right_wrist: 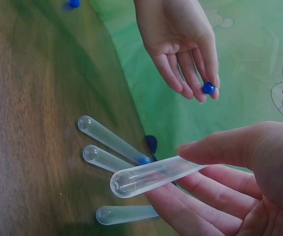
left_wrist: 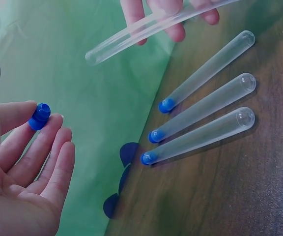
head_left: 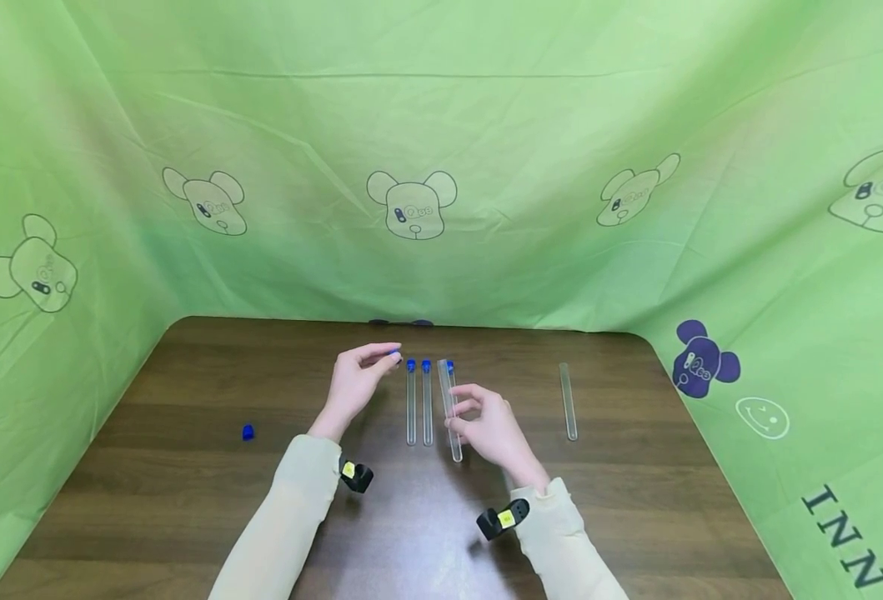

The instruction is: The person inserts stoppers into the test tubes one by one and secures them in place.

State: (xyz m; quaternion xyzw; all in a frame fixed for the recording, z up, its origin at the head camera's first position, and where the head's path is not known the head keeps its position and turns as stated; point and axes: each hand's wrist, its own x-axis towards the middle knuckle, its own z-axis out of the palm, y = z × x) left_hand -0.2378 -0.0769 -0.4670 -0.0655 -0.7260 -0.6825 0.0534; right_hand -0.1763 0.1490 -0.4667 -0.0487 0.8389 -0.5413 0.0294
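Between thumb and fingertips, my left hand point(head_left: 356, 379) pinches a small blue cap point(left_wrist: 40, 117), held up to the left of the tubes. An uncapped clear test tube point(right_wrist: 154, 176) is in my right hand point(head_left: 492, 423), gripped by the thumb and fingers above the table. Its open end and rounded bottom both show in the head view. Three capped test tubes lie side by side under and left of it: a left one point(head_left: 411, 408), a middle one point(head_left: 428, 408) and a right one, its blue cap point(head_left: 450, 365) partly hidden behind the held tube.
Another uncapped test tube point(head_left: 569, 402) lies on the right of the brown wooden table point(head_left: 148, 500). A loose blue cap point(head_left: 248, 432) sits on the left. Green printed cloth point(head_left: 298, 275) hangs around the back and sides.
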